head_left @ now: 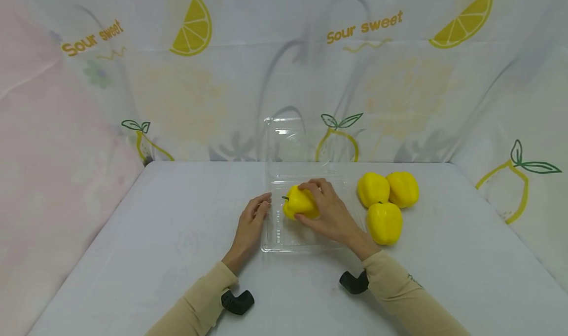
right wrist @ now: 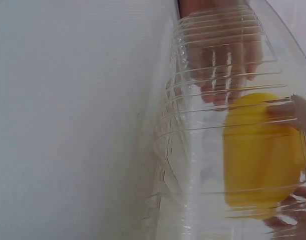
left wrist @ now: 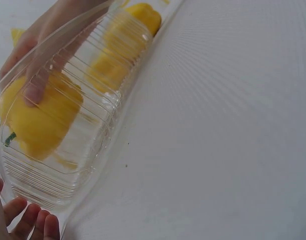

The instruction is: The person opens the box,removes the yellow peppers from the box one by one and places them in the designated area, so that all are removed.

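Observation:
A clear plastic clamshell container [head_left: 284,250] lies on the table with its lid [head_left: 286,151] raised at the back. Inside its base, my right hand [head_left: 332,215] grips a yellow bell pepper [head_left: 296,203], thumb on the near side and fingers over the far side. The pepper's green stem points left. At the container's left wall rests my left hand [head_left: 249,225], its relaxed fingers touching the plastic from outside. Through the clear wall, the left wrist view shows the held pepper [left wrist: 40,120] and right-hand fingers on it. Whether the pepper touches the container floor is hard to tell.
To the right of the container, three more yellow bell peppers [head_left: 384,223] sit grouped closely on the white-covered table [head_left: 168,247]. Behind the table hangs a pale curtain [head_left: 248,79] printed with lemons. A black angled piece [head_left: 237,302] sticks out at each sleeve cuff.

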`<state>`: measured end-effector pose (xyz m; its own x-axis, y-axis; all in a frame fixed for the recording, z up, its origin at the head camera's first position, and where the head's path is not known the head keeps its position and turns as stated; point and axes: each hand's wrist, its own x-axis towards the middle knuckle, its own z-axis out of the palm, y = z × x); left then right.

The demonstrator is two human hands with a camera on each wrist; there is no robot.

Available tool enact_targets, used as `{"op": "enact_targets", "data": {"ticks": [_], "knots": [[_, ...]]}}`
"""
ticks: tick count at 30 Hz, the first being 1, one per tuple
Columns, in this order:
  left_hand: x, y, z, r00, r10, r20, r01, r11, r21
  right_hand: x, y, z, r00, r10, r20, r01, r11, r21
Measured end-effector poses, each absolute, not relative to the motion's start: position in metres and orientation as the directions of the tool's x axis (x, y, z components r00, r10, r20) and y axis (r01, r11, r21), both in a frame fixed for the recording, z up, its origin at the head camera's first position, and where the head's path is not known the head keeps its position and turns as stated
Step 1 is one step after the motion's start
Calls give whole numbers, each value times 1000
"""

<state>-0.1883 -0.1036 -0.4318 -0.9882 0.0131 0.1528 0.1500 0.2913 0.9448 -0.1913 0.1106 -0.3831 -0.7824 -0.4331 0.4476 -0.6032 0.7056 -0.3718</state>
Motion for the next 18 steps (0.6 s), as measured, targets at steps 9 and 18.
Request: {"op": "enact_targets", "data": {"ticks": [9, 18], "knots": [[-188, -104, -430, -988, 20, 152, 151, 281, 948, -191, 117, -382, -785, -411, 464, -601, 688, -407], [-187, -104, -430, -992, 15, 129, 128, 262, 956, -190, 124, -382, -810, -363, 461, -569, 675, -470]]}}
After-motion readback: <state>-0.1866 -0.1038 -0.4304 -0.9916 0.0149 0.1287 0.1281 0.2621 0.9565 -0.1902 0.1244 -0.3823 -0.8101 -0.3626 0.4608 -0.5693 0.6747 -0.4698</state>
